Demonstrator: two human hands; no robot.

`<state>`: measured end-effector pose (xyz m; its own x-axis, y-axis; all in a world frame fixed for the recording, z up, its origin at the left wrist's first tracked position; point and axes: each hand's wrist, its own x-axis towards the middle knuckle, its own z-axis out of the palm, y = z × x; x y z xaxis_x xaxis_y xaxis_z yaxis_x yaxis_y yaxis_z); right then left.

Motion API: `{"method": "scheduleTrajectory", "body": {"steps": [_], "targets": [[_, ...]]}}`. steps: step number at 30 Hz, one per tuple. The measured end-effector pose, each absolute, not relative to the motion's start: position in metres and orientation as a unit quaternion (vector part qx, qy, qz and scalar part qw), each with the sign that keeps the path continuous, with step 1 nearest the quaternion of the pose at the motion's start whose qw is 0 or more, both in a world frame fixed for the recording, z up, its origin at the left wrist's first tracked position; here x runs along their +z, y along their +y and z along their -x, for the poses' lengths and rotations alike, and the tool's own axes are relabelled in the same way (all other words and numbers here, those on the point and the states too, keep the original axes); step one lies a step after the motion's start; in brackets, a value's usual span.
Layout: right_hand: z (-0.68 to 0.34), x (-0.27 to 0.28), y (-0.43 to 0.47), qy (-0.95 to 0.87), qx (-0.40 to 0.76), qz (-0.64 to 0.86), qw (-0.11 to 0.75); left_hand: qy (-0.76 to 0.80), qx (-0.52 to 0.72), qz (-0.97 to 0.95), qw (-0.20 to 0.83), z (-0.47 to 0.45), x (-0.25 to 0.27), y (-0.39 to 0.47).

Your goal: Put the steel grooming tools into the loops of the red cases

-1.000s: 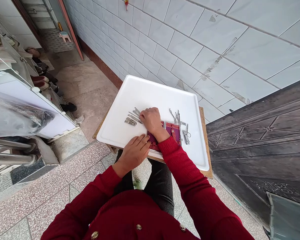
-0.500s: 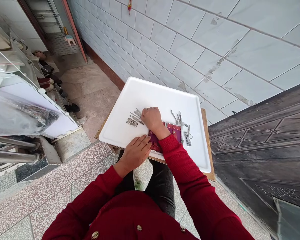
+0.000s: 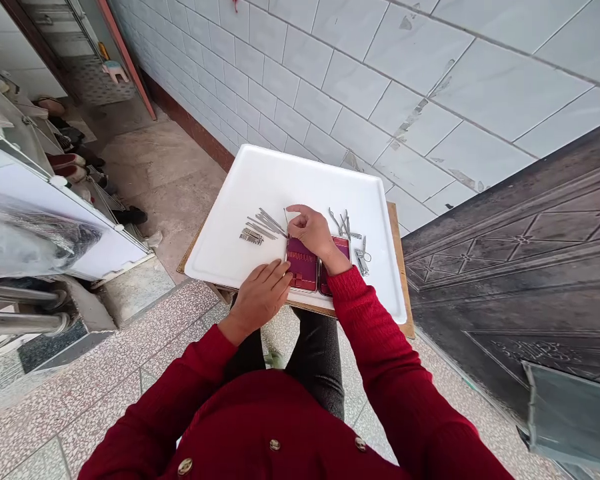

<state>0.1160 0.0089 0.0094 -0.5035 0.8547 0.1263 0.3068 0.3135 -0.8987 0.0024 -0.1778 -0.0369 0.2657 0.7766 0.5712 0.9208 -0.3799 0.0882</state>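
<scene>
An opened manicure case point(image 3: 303, 263) with a purple-red lining and a row of small loops lies at the near edge of the white tray point(image 3: 215, 200). My left hand point(image 3: 261, 293) rests flat with fingers stretched, its fingertips at the case's left edge. Over the upper part of the case, my right hand point(image 3: 311, 230) pinches a thin metal manicure tool point(image 3: 285, 215), mostly hidden by the fingers. Several slim metal tools point(image 3: 265, 223) are laid out left of the case, beside nail clippers point(image 3: 251, 236). Nippers point(image 3: 343, 221), small scissors point(image 3: 364, 251) and another nail clipper point(image 3: 361, 263) lie to the right.
Beneath the tray, a wooden board point(image 3: 399, 267) sticks out at the right. A tiled wall point(image 3: 320, 87) rises behind, and a dark patterned door point(image 3: 520, 267) stands at the right. Shoes point(image 3: 67, 167) sit on a rack at the left.
My right hand has lifted and turned from the left-hand tools, uncovering the loops and bringing a thin tool into sight. The left hand stays at the case. The whole view has shifted slightly.
</scene>
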Motion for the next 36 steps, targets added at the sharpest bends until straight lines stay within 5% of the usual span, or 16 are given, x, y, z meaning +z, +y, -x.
{"method": "scheduleTrajectory", "body": {"steps": [9,21,36], "targets": [[-0.130,0.009,-0.003,-0.744,0.458,0.370,0.316,-0.542,-0.277,0.783,0.132,-0.003,-0.036,-0.178],[-0.132,0.009,-0.017,-0.786,0.312,0.446,0.293,-0.544,-0.276,0.785,0.112,-0.003,-0.036,-0.179],[-0.130,0.010,-0.023,-0.799,0.269,0.469,0.265,-0.544,-0.274,0.786,0.102,-0.003,-0.037,-0.178]]}}
